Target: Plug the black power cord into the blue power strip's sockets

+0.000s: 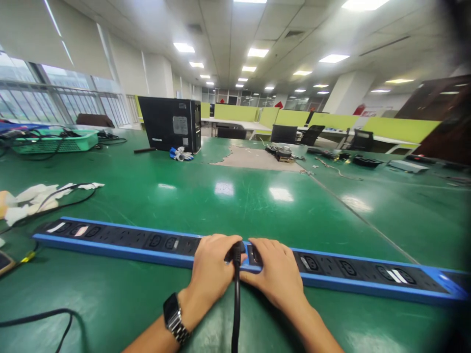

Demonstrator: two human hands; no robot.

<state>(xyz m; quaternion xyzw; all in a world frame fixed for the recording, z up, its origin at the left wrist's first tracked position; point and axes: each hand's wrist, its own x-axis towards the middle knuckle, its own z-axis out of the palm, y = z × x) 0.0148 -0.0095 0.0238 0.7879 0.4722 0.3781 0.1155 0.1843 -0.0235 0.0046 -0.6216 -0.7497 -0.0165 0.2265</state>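
A long blue-edged power strip point(121, 237) with black sockets lies across the green table in front of me. Near its middle, my left hand point(217, 262) is closed round a black power plug point(238, 249), whose thick cord point(236, 304) runs down toward me. The plug is at the strip's face; my fingers hide its prongs, so how far it is seated cannot be told. Just right of the plug, my right hand point(274, 267) grips the strip, thumb on the near edge and fingers over the far side. A watch point(175, 317) is on my left wrist.
A black computer case point(171, 122) stands at the back, with blue-and-white gloves point(181, 154) beside it. A green basket point(59, 141) of cables is at far left. White cloths point(40, 198) and a loose black cable point(40, 316) lie to the left. Assorted parts point(283, 151) sit farther back.
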